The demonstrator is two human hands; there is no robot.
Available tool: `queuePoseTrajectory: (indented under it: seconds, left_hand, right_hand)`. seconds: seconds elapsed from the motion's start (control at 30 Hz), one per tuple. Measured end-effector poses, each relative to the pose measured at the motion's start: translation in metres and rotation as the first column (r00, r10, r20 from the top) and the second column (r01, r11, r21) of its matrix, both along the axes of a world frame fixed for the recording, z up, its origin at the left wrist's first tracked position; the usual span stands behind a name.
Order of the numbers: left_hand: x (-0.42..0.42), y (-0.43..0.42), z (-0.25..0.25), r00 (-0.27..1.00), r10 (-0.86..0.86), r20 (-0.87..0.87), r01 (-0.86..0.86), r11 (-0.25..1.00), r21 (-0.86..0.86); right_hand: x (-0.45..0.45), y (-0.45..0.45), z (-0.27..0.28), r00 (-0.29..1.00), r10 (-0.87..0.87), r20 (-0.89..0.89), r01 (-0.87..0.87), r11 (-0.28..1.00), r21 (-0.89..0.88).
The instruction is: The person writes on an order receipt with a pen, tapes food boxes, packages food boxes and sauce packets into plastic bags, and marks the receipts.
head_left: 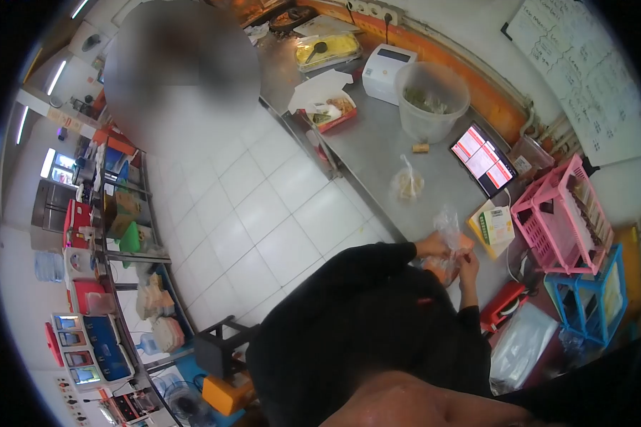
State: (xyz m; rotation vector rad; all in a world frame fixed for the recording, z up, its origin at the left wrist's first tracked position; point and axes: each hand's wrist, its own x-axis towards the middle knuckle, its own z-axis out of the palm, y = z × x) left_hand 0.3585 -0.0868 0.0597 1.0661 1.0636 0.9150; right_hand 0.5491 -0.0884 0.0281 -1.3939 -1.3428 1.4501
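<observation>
A clear plastic bag (446, 226) with something orange inside is held at the steel counter's edge. My left hand (431, 245) has its fingers closed on the bag's left side. On the right side, my right hand (467, 266) pinches the gathered plastic. The orange contents (443, 270) show below and between the hands, blurred by the plastic. Farther along the counter sits a small knotted clear bag (409, 185) with pale yellowish contents.
The steel counter (369, 171) carries an open food box (329, 112), a white printer (388, 72), a clear tub (432, 103), a tablet (483, 158) and a red device (504, 306). Pink baskets (564, 217) stand right. Another person (181, 64), blurred, is at the upper left.
</observation>
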Motion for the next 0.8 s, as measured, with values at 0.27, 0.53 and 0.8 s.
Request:
queuePoseTrajectory:
  seconds: [0.27, 0.53, 0.8]
  left_hand:
    - [0.001, 0.013, -0.101, 0.969, -0.018, -0.245, 0.034, 0.997, 0.062]
    - [-0.017, 0.036, 0.039, 0.838, -0.342, -0.425, 0.444, 0.881, 0.165]
    - [-0.022, 0.027, 0.095, 0.980, 0.057, -0.190, 0.012, 0.940, 0.342]
  right_hand:
    - [0.001, -0.032, -0.008, 1.000, -0.009, 0.007, 0.009, 1.000, 0.007]
    - [-0.011, -0.011, 0.096, 0.977, -0.156, 0.147, 0.088, 0.917, 0.388]
    - [-0.020, 0.028, 0.110, 0.989, 0.096, -0.113, -0.065, 0.965, 0.253]
